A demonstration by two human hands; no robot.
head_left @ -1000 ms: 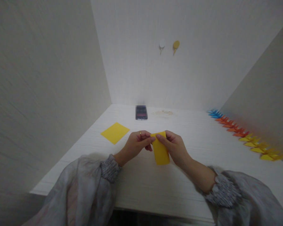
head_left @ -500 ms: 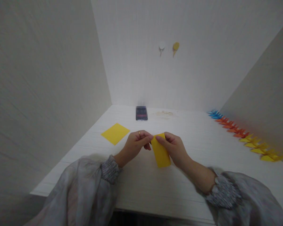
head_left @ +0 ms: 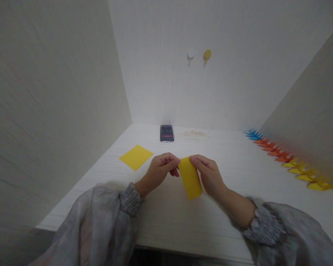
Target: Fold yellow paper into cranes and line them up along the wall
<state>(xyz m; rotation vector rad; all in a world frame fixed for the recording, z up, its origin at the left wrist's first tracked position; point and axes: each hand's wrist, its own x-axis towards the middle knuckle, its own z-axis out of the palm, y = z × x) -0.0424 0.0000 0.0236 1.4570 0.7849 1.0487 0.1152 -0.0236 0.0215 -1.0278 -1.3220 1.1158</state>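
Between my hands hangs a folded piece of yellow origami paper (head_left: 189,179), a narrow rectangle held up over the table. My left hand (head_left: 161,169) pinches its upper left corner between thumb and fingers; a ring shows on one finger. At the upper right corner my right hand (head_left: 209,171) grips it, thumb in front and the other fingers mostly behind. A second sheet of yellow paper (head_left: 136,157) lies flat on the table to the left of my left hand, turned like a diamond.
The white table (head_left: 166,221) meets walls at the back and sides. A phone (head_left: 167,133) lies near the back wall. Along the right runs a row of folded paper cranes, blue (head_left: 254,134), red (head_left: 273,149) and yellow (head_left: 308,174). Two hooks, white (head_left: 191,54) and yellow (head_left: 207,54), hang on the wall.
My right thumb has slid right along the paper's top edge to its corner, uncovering more of the front. The left hand keeps its pinch almost unmoved.
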